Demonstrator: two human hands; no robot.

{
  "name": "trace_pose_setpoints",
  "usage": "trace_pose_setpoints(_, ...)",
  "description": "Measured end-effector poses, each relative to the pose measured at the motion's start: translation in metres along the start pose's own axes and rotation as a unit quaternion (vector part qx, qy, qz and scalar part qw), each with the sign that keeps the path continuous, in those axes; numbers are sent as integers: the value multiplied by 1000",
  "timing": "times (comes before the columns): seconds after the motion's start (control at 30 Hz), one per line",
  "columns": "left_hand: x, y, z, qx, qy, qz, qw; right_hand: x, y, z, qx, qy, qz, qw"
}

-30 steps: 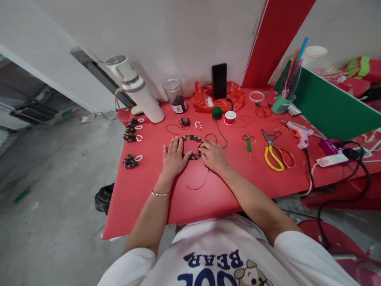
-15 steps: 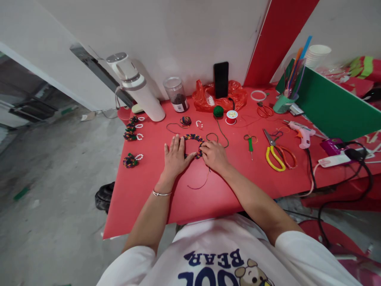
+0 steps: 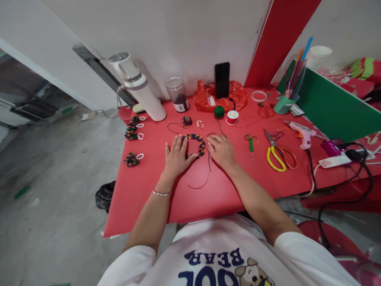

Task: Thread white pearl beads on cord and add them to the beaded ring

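A multicoloured crocheted ring (image 3: 201, 143) lies on the red table (image 3: 190, 206). My left hand (image 3: 176, 155) rests flat with fingers spread over the ring's left side, its thumb at the lower edge. To the right of the ring, my right hand (image 3: 220, 151) is on the table, fingers bent and a little apart, nothing seen in them. A loose yarn tail (image 3: 199, 187) curves below the ring. Behind it are a multicoloured yarn ball (image 3: 186, 120), a short bead string (image 3: 200, 124) and a green yarn ball (image 3: 219, 112), whose strand runs toward my right hand.
Crocheted pieces with bead loops (image 3: 131, 159) lie at the left edge. A white bottle (image 3: 149, 99), a jar (image 3: 178, 97) and a phone (image 3: 222, 79) stand behind. Rightward are a green-handled hook (image 3: 251, 145), yellow-and-orange scissors (image 3: 275, 157), a glue gun (image 3: 303, 133) and a power strip (image 3: 331, 159).
My right hand has moved off the ring, to the right, onto the table near the green strand. More of the ring's right side and yarn tail shows. My left hand has stayed in place.
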State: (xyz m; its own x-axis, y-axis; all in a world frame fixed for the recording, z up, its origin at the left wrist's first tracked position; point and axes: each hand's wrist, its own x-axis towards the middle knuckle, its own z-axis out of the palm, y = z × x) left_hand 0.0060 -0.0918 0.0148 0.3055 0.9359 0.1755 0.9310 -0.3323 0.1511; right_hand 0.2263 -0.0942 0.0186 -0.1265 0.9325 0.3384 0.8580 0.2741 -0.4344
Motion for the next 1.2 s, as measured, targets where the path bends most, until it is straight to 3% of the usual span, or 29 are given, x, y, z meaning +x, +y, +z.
trace_pose_setpoints(0.2,0,2,-4,-20,32,11,999,2,19,-8,-60,-17,80,995)
trace_pose_setpoints(0.53,0,8,-11,-49,34,74,995,0,21,-4,-79,-25,54,995)
trace_pose_setpoints(0.77,1,6,-9,-57,44,73,995,7,45,-27,-96,81,195,973)
trace_pose_setpoints(0.87,1,5,-8,-64,51,73,994,9,50,-37,-70,147,218,962)
trace_pose_setpoints(0.97,1,4,-7,-81,62,75,992,9,56,-42,-59,172,231,956)
trace_pose_setpoints(1.1,2,3,-3,-109,87,86,986,9,58,-40,-63,149,232,959)
trace_pose_setpoints(1.2,3,1,0,-121,101,92,983,8,54,-35,-58,100,185,976)
